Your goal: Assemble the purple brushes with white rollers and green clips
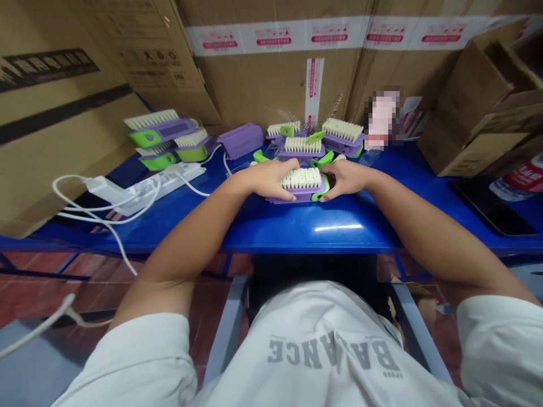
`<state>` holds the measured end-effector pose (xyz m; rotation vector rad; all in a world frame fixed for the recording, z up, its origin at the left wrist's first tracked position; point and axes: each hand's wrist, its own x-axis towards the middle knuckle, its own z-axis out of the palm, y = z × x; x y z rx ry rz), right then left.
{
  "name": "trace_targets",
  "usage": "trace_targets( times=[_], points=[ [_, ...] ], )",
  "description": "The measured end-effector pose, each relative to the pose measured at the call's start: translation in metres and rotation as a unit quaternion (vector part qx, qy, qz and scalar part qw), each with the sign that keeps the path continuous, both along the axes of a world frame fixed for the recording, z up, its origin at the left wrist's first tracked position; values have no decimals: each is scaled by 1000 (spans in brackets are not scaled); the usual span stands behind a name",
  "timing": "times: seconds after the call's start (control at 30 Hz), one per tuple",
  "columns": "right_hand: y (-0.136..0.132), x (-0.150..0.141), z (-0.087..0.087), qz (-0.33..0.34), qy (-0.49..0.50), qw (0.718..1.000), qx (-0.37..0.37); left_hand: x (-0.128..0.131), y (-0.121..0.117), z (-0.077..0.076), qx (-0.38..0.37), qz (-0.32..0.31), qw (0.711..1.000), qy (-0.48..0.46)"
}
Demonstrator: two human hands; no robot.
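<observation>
Purple-and-green brush (297,198) is being held near the front edge of the blue counter (271,226), cream bristles (302,178) upward; its ends are being gripped evenly, the left hand (269,178) spread over one, the right hand (344,178) curled against the other.

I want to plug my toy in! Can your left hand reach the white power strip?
Probably yes: your left hand would have to leave the purple brush, but only loose white cables lie between it and the white power strip.
</observation>
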<state>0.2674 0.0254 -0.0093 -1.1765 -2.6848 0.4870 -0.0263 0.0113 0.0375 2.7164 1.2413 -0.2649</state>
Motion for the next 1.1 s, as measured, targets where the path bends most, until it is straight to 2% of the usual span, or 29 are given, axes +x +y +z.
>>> trace_targets(
  times=[0.13,0.33,0.9,1.1],
  points=[
    [0,-1,0,-9,-10,1000,-8,0,-1,0,1,1,1000,3],
    [2,2,-2,16,7,1000,10,1,-2,2,2,7,1000,7],
    [-5,-5,6,-12,-11,1000,-2,1,-1,1,5,1,1000,5],
    [-3,-3,2,-7,-11,1000,3,1,0,1,2,2,1000,3]
  ],
)
